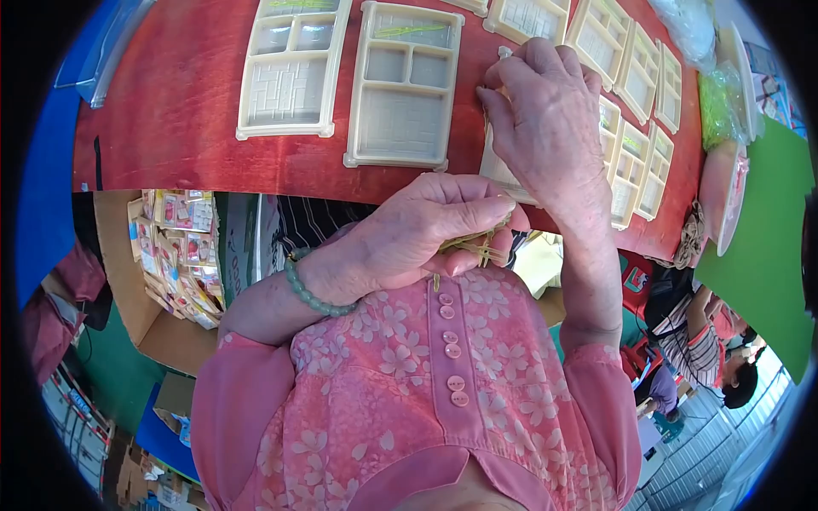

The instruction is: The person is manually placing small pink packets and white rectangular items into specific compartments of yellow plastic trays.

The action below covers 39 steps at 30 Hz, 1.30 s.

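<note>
My left hand point(439, 223) is closed around a bunch of thin yellow-green plastic sticks point(479, 245), held in front of my chest at the table's near edge. My right hand point(550, 123) reaches over a cream plastic tray point(501, 173), its fingers bent down toward the upper part. Whatever those fingertips hold is hidden behind the hand. Left of it lies another cream tray point(405, 123) with three compartments, and similar green sticks point(413, 31) rest in its top one. A further tray point(281, 95) beside that one also has green pieces at its top.
Several more cream trays point(639, 72) stand in rows on the right of the red table point(179, 102). Clear and green plastic bags point(720, 102) sit at its right end. Below on the left is a cardboard box point(162, 332) of small packages point(183, 255). Another person point(703, 341) is at right.
</note>
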Each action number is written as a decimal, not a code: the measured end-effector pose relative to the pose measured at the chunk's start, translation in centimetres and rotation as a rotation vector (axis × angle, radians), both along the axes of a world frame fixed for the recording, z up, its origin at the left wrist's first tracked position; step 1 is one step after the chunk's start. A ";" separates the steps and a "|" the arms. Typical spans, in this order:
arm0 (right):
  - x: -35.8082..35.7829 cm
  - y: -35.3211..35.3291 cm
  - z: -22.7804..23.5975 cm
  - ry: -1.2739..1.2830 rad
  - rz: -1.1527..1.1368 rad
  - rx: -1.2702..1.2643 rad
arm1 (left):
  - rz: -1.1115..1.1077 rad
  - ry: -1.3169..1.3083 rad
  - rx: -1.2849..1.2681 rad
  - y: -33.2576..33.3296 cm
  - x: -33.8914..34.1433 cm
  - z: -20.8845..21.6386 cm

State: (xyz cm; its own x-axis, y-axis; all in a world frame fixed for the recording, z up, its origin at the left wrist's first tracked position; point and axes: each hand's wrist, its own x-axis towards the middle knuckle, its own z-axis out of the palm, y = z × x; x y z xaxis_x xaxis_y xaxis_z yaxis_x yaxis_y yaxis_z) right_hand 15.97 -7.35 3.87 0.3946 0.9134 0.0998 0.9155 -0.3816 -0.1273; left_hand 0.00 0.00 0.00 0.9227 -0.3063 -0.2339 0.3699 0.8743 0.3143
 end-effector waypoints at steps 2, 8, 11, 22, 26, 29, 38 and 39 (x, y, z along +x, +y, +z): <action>-0.4 0.1 -0.2 -0.093 -0.046 -0.038 | 0.031 -0.007 -0.031 0.0 0.1 0.0; -0.8 0.5 -0.7 -0.062 -0.062 0.010 | 0.044 -0.013 -0.020 1.1 -0.2 0.1; -0.4 -0.4 -0.7 0.166 -0.069 0.160 | 0.044 -0.001 -0.008 1.3 -0.5 0.1; -2.7 -1.4 0.0 -0.002 -0.063 0.127 | -0.043 -0.020 0.065 2.0 -2.4 0.2; -3.5 -1.3 -0.4 -0.034 -0.070 0.129 | -0.057 -0.028 0.075 2.3 -3.2 -0.1; -4.1 -1.6 -0.8 -0.066 -0.088 0.155 | -0.043 -0.020 0.069 2.0 -3.8 -0.6; -6.4 -2.7 -1.1 -0.160 -0.138 0.129 | -0.118 0.095 0.048 1.6 -4.7 -1.8; -6.7 -2.8 -1.2 -0.159 -0.146 0.131 | -0.126 0.097 0.052 1.6 -4.7 -1.7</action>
